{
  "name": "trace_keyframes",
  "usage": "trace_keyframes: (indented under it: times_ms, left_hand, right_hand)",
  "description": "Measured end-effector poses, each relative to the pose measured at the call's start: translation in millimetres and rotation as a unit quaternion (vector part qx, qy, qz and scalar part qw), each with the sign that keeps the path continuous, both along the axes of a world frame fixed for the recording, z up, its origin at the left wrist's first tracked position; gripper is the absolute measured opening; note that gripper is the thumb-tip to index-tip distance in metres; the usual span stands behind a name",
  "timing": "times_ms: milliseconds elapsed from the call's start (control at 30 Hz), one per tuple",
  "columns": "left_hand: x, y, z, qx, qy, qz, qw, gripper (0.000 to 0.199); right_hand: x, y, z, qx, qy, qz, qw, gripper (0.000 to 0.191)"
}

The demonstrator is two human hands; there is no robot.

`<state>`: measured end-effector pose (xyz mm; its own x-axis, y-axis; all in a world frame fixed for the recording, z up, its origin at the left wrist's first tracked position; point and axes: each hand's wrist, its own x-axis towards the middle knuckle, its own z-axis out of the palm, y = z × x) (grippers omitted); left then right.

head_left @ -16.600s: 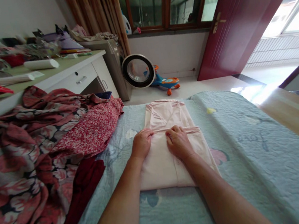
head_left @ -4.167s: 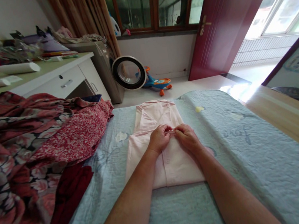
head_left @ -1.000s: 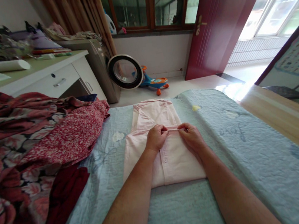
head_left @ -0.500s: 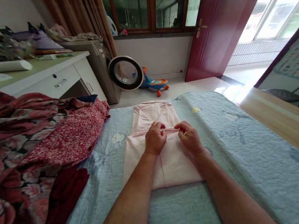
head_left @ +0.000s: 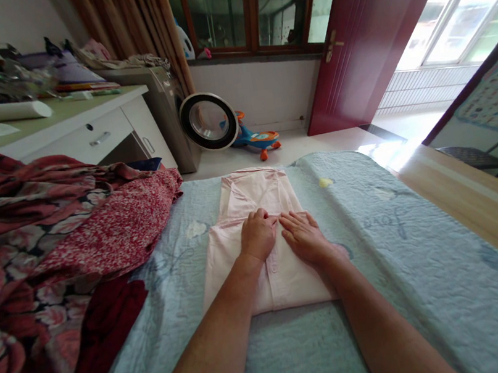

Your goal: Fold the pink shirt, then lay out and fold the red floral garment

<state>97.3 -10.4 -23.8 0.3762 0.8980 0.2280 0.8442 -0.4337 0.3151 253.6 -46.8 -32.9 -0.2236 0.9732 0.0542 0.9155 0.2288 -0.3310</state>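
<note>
A pale pink buttoned shirt (head_left: 234, 276) lies folded on the light blue quilted bedcover (head_left: 297, 354) in front of me. Its lower half is doubled over, and the fold's far edge runs across the middle. My left hand (head_left: 259, 235) is closed at that edge, with fingers curled and the cloth pinched near the button strip. Just to the right, my right hand (head_left: 306, 237) rests flat on the shirt, fingers stretched out and holding nothing. Both wrists cover parts of the shirt's sides.
Heaped patterned red clothes (head_left: 110, 232) lie on the bed's left side, with a dark red garment (head_left: 106, 326) below. Beyond are a white desk (head_left: 77, 137), a washing machine with its round door (head_left: 208, 121) open, a blue-orange ride-on toy (head_left: 258, 140) and a red door (head_left: 349, 40).
My right hand has gone from pinching the shirt's folded edge to lying flat on it, slightly further left. My left hand stays at the edge, almost unmoved.
</note>
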Motion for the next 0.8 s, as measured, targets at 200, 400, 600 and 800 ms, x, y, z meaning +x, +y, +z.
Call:
trace_keyframes:
  times_ms: [200, 400, 600, 800]
  left_hand:
    - [-2.1, 2.6, -5.2, -0.010, -0.005, 0.015, 1.000, 0.027]
    - [-3.6, 5.7, -5.5, -0.012, -0.056, 0.017, 0.998, 0.022]
    - [-5.8, 9.8, -7.7, -0.010, -0.088, 0.032, 0.996, 0.021]
    - [-5.3, 10.1, -8.2, -0.005, -0.084, 0.045, 0.995, 0.015]
  right_hand:
    - [-3.9, 0.1, -6.8, -0.023, -0.042, -0.074, 0.996, 0.061]
    - [-3.7, -0.1, 0.0, 0.051, 0.001, -0.138, 0.989, 0.075]
    - [-21.8, -1.6, 8.4, 0.116, 0.138, 0.059, 0.982, 0.041]
    - [-16.1, -2.9, 0.6, 0.034, 0.027, 0.007, 0.999, 0.048]
